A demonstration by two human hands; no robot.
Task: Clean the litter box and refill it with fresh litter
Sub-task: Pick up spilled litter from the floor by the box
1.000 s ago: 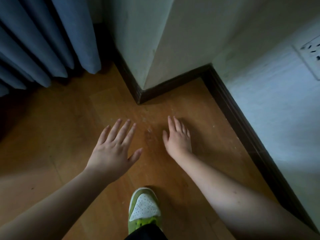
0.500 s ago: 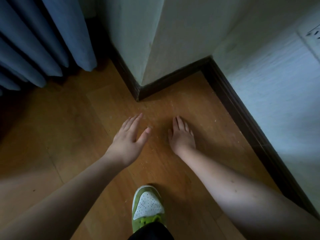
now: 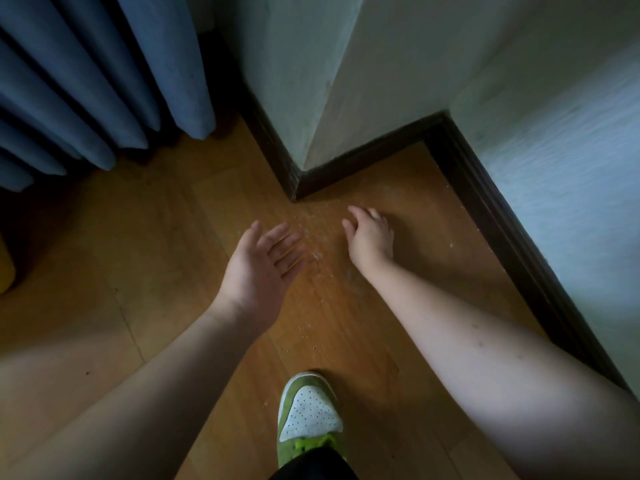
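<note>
No litter box shows in the head view. Pale litter grains (image 3: 313, 252) lie scattered on the wooden floor (image 3: 138, 271) between my hands, thickest just below the wall corner. My left hand (image 3: 263, 268) is turned palm up, fingers straight and slightly apart, holding nothing, its fingertips beside the grains. My right hand (image 3: 370, 239) rests palm down on the floor just right of the grains, fingers curled downward; whether anything lies under it is hidden.
A dark baseboard (image 3: 502, 220) runs along the pale walls and around a jutting wall corner (image 3: 294, 188) ahead. Blue curtain folds (image 3: 104, 81) hang at the upper left. My green and white shoe (image 3: 310, 417) stands below the hands.
My left hand has rotated from palm down to palm up and shifted right toward the grains. My right hand's fingers have curled from flat. The view has tilted slightly.
</note>
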